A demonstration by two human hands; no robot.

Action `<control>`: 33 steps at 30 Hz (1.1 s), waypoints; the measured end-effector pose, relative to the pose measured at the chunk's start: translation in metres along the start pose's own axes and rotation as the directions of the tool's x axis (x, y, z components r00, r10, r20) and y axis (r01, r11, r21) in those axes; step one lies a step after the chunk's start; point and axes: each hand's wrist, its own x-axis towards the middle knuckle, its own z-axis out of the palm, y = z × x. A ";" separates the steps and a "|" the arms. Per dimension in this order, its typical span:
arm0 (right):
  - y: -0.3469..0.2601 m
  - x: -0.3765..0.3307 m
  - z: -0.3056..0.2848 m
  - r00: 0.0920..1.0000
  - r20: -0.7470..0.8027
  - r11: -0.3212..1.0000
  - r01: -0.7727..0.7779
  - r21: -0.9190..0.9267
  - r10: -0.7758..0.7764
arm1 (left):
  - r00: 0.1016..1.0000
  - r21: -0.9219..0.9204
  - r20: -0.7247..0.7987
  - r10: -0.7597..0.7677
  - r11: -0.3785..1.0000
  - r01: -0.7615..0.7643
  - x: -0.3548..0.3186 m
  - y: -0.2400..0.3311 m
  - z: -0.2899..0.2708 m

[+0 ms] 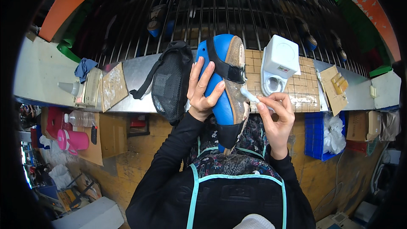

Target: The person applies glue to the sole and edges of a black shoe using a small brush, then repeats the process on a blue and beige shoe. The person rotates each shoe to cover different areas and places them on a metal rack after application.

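My left hand (202,89) holds a blue shoe last (222,104) with its fingers spread over the side. The last stands on end, tilted, its lower end over my apron. Black straps (231,73) wrap it, and a brown, cork-like sole layer (235,97) faces right, with pale smears along its edge. In my right hand (277,116), thumb and fingers pinch a small pale brush-like applicator (249,95). Its tip meets the sole's edge near the middle strap. A white plastic dispenser (283,55) with a round well in front stands just beyond my right hand.
A black mesh item with a strap (171,82) lies left of the last. Cardboard (307,89) lies under the dispenser, with smeared pieces (113,87) to either side. Metal bars (190,21) run behind the bench. A blue crate (313,135) stands low right, a pink container (73,141) low left.
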 end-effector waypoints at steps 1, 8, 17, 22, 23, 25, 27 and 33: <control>0.000 0.002 0.001 1.000 -0.014 0.999 -0.001 -0.032 0.000 | 1.000 0.014 0.012 0.009 1.000 -0.009 0.000 -0.001 -0.001; 0.001 0.011 0.008 0.978 -0.057 0.929 0.174 -0.328 -0.203 | 0.996 0.047 0.078 0.053 0.997 -0.056 0.004 -0.007 -0.006; 0.010 0.017 0.014 0.851 -0.090 0.726 0.380 -0.573 -0.517 | 0.989 0.041 0.131 0.068 0.996 -0.074 0.010 -0.011 -0.009; 0.011 0.023 0.015 0.794 -0.118 0.691 0.432 -0.580 -0.596 | 0.988 0.020 0.132 0.079 0.996 -0.082 0.014 -0.012 -0.008; 0.011 0.024 0.013 0.817 -0.099 0.712 0.427 -0.557 -0.568 | 0.988 0.019 0.129 0.082 0.996 -0.085 0.014 -0.012 -0.008; 0.008 0.027 0.007 0.847 -0.067 0.749 0.426 -0.507 -0.527 | 0.988 0.018 0.124 0.087 0.996 -0.090 0.016 -0.013 -0.008; 0.004 0.031 -0.002 0.904 0.010 0.812 0.388 -0.437 -0.427 | 0.989 0.016 0.118 0.086 0.996 -0.089 0.018 -0.013 -0.008; 0.005 0.041 -0.017 0.965 0.176 0.946 0.233 -0.224 -0.196 | 0.991 0.025 0.099 0.085 0.996 -0.088 0.021 -0.014 -0.007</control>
